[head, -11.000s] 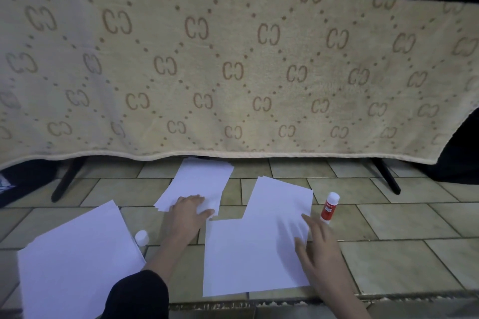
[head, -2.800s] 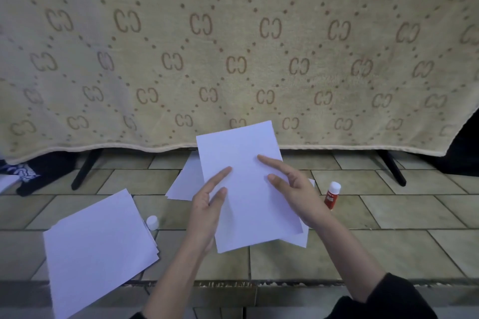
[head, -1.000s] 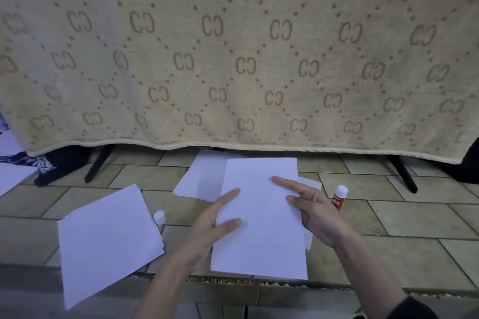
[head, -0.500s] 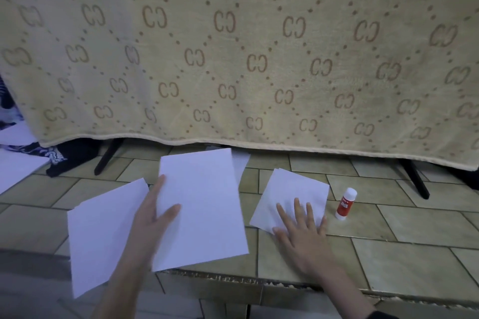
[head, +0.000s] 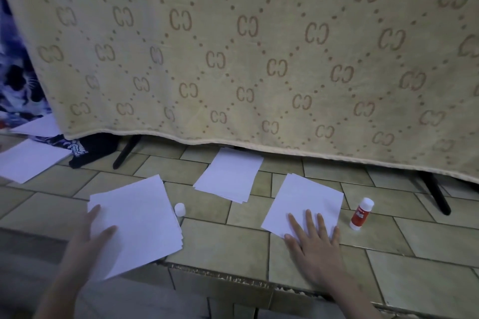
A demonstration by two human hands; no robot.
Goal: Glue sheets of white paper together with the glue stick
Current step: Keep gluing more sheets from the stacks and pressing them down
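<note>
White paper lies under straight, released fingers: the right hand presses a small stack beside the upright glue stick, the left hand rests on a larger stack on the tiled floor.

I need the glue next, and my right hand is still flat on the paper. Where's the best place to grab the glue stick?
Grip the glue stick round its red body, coming from its left with the right hand. It stands upright on the tile floor, beside the paper, sides clear.
</note>
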